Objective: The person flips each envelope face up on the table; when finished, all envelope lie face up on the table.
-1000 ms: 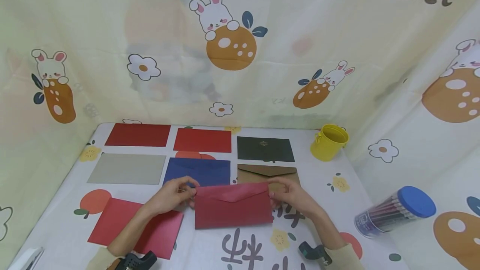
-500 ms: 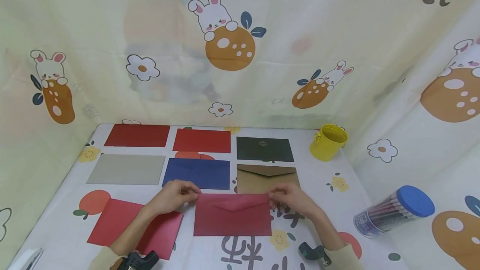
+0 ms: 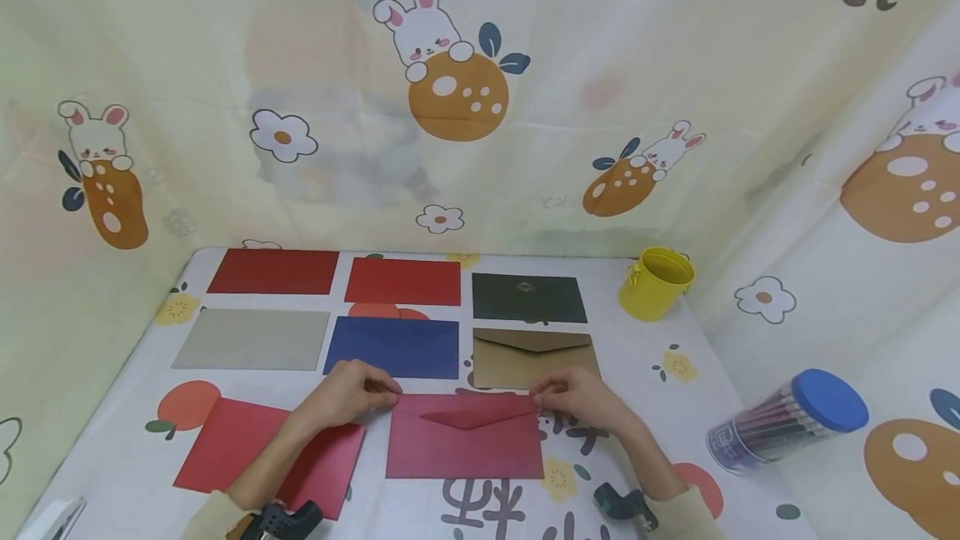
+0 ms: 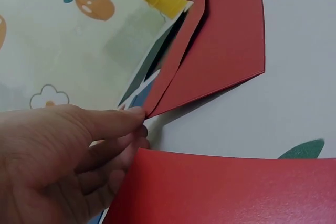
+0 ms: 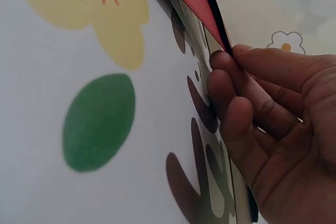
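Observation:
A dark red envelope (image 3: 465, 457), its pointed flap facing up along the far edge, is held between both hands at the front middle of the table. My left hand (image 3: 352, 394) pinches its far left corner between thumb and fingers. At the far right corner, the thumb and fingertips of my right hand (image 3: 573, 397) pinch the paper. In the left wrist view the envelope (image 4: 226, 40) slants, its flap slightly lifted and a shadow under its near edge. Below my left forearm lies another red envelope (image 3: 225, 444), partly covered by the arm.
Behind the hands lie a blue envelope (image 3: 393, 347), a brown one (image 3: 528, 361), a grey one (image 3: 251, 340), a dark green one (image 3: 528, 297) and two red ones. A yellow bucket (image 3: 651, 290) and a blue-lidded jar of pens (image 3: 787, 423) stand at the right.
The envelope has come down toward the front of the table and tilted flatter, its flap showing more fully. Both hands have kept hold of its corners.

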Demonstrator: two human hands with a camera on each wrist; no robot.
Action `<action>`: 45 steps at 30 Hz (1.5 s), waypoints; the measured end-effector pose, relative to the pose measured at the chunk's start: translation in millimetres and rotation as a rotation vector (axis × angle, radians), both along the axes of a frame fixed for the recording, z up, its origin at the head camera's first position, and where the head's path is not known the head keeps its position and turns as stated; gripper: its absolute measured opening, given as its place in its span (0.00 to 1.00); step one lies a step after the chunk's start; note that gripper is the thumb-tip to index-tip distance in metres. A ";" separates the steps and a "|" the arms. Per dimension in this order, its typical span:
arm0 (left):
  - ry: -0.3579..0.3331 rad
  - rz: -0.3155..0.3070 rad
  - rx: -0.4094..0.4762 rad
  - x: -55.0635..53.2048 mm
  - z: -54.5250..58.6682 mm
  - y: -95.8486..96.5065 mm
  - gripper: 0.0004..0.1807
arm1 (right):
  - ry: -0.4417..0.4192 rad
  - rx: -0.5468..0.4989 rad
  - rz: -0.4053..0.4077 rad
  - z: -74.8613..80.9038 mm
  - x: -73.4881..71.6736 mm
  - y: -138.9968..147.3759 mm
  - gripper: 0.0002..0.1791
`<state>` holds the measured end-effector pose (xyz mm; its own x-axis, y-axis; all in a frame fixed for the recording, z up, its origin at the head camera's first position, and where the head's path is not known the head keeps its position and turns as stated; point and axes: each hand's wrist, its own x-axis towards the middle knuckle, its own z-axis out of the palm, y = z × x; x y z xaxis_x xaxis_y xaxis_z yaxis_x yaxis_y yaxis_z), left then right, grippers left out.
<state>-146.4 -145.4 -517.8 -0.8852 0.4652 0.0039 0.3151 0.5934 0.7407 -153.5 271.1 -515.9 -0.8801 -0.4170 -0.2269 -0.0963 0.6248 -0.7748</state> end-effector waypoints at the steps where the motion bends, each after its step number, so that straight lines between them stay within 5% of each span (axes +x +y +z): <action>1: 0.001 -0.001 -0.003 -0.1 -0.5 -0.3 0.07 | 0.009 0.015 -0.003 -0.1 -0.1 -0.9 0.10; 29: -0.001 -0.041 0.019 -2.0 -0.2 -10.4 0.10 | 0.078 0.100 0.009 5.8 -3.3 -16.0 0.06; 35: -0.075 -0.029 0.041 -2.2 15.1 -44.3 0.13 | 0.131 0.084 0.113 20.2 -14.0 -48.8 0.07; 45: -0.191 0.110 -0.029 8.5 43.5 -130.8 0.19 | 0.073 0.052 0.361 21.8 -16.5 -141.4 0.14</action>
